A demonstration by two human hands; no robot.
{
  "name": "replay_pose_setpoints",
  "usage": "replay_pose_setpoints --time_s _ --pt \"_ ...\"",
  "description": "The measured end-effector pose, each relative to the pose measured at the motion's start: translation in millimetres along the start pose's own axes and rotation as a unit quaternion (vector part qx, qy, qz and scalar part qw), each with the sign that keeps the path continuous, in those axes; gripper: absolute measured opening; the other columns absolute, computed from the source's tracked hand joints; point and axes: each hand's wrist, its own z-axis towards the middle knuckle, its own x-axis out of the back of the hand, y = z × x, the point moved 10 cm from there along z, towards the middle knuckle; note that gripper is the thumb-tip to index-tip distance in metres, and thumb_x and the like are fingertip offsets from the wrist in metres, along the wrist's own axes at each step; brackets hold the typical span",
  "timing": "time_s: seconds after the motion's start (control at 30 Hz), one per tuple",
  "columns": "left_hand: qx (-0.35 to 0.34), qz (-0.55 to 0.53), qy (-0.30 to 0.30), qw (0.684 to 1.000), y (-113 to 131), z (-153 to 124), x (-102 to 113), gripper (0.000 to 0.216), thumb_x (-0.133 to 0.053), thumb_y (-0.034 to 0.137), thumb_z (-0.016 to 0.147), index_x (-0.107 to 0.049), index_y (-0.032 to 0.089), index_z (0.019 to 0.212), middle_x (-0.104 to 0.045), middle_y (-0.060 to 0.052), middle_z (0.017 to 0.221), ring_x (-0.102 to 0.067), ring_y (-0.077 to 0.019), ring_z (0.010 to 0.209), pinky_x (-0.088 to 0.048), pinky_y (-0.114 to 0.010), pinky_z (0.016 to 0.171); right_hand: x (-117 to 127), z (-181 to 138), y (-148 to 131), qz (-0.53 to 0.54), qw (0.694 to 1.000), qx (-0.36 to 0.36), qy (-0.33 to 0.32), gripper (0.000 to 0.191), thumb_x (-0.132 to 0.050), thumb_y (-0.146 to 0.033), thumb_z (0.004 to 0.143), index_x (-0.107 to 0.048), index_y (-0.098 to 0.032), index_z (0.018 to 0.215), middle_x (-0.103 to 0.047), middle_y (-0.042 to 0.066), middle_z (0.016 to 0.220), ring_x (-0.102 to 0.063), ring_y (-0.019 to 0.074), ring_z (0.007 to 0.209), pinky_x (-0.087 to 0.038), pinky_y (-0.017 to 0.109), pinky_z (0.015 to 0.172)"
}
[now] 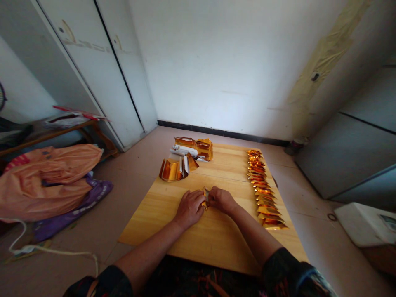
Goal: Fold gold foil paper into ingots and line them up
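Note:
A small piece of gold foil paper (206, 197) stands between my two hands over the middle of the wooden table (198, 243). My left hand (191, 207) is closed on its left side. From the right, the bent fingers of my right hand (221, 199) grip its other side; the fingertips are partly hidden. Ahead and to the left lie curved gold foil sheets (172, 169) with white backs. A stack of gold and white foil paper (204, 148) sits behind them. Along the right edge runs a row of folded gold foil pieces (264, 192).
A white wall (216, 62) and a grey cabinet (120, 82) stand beyond the table. To the left, an orange bag (62, 181) lies on a purple bag (74, 210), near a white cable (58, 250). A white box (365, 225) is at the right.

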Motion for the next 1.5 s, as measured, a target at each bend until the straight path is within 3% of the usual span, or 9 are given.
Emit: replay_pose_setpoints --time_s 0.2,0.3,0.4,0.6,0.8,0.97,1.1,1.37,1.5 --pt "-0.017 0.005 -0.007 1.0 1 0 -2 0.021 -0.055 0.016 0.078 -0.06 0.025 0.096 -0.058 -0.005 0.124 -0.048 -0.0217 0.119 -0.03 -0.045 0.103 -3 -10 -12 -0.044 0.997 -0.001 0.065 0.019 -0.052 -0.03 0.088 -0.059 -0.021 0.103 -0.061 0.005 0.098 -0.06 0.013 0.08 -0.04 0.021 0.063" --pt "-0.003 0.003 -0.003 1.0 -3 0 -3 0.023 -0.056 0.014 0.078 -0.059 0.024 0.099 -0.059 -0.005 0.123 -0.05 -0.0214 0.118 -0.032 -0.044 0.103 -12 -16 -13 -0.06 0.995 -0.05 0.065 0.023 -0.04 -0.025 0.093 -0.062 -0.02 0.098 -0.064 0.006 0.091 -0.062 0.0146 0.073 -0.041 0.023 0.061" --pt "0.007 -0.002 0.007 1.0 -6 1 -3 0.03 -0.056 0.014 0.077 -0.057 0.023 0.106 -0.061 -0.007 0.121 -0.052 -0.0212 0.117 -0.034 -0.044 0.102 -16 -21 -14 -0.06 0.992 -0.085 0.068 0.024 -0.04 -0.022 0.092 -0.064 -0.02 0.096 -0.065 0.006 0.09 -0.061 0.0157 0.073 -0.042 0.024 0.061" --pt "-0.013 -0.007 0.015 1.0 -6 1 -5 0.027 -0.055 0.013 0.077 -0.06 0.022 0.102 -0.061 -0.007 0.121 -0.053 -0.022 0.116 -0.039 -0.041 0.101 -16 -30 -36 -0.082 0.991 -0.038 0.095 0.021 -0.045 -0.017 0.089 -0.065 -0.016 0.093 -0.062 0.012 0.096 -0.055 0.0222 0.092 -0.043 0.031 0.074" --pt "-0.058 -0.016 0.015 0.998 -4 2 1 0.023 -0.048 0.01 0.081 -0.064 0.021 0.093 -0.064 -0.006 0.117 -0.055 -0.0211 0.11 -0.043 -0.039 0.098 -22 -32 -45 -0.111 0.988 -0.05 0.091 0.025 -0.04 -0.018 0.092 -0.064 -0.016 0.099 -0.06 0.013 0.096 -0.052 0.0247 0.092 -0.04 0.037 0.072" --pt "-0.094 -0.024 -0.011 0.995 -5 5 3 0.027 -0.047 0.006 0.078 -0.067 0.02 0.09 -0.064 -0.007 0.116 -0.056 -0.0199 0.107 -0.046 -0.036 0.094 -19 -27 -43 -0.128 0.989 0.016 0.078 0.026 -0.04 -0.02 0.094 -0.065 -0.017 0.098 -0.063 0.011 0.093 -0.052 0.0223 0.091 -0.036 0.035 0.074" --pt "-0.125 0.001 -0.014 0.992 0 2 4 0.033 -0.047 0.006 0.079 -0.067 0.022 0.099 -0.062 -0.007 0.115 -0.054 -0.0203 0.106 -0.046 -0.037 0.092 -11 -27 -39 -0.156 0.984 0.057 0.063 0.026 -0.041 -0.018 0.092 -0.067 -0.016 0.091 -0.064 0.011 0.088 -0.054 0.0225 0.087 -0.033 0.037 0.075" --pt "-0.168 0.043 -0.01 0.985 15 10 5 0.024 -0.05 0.017 0.084 -0.069 0.026 0.097 -0.06 -0.007 0.092 -0.053 -0.0215 0.095 -0.044 -0.039 0.087 -1 -23 -43 -0.245 0.961 0.127 0.01 0.023 -0.046 -0.013 0.088 -0.069 -0.013 0.089 -0.067 0.015 0.09 -0.058 0.0243 0.087 -0.037 0.04 0.078" --pt "-0.187 0.003 -0.045 0.981 6 17 1 0.025 -0.054 0.015 0.079 -0.07 0.025 0.096 -0.059 -0.006 0.091 -0.055 -0.0181 0.089 -0.046 -0.031 0.078 -2 -19 -44 -0.286 0.947 0.146 -0.016 0.023 -0.046 -0.015 0.089 -0.069 -0.014 0.088 -0.068 0.014 0.092 -0.06 0.0249 0.09 -0.04 0.038 0.076"
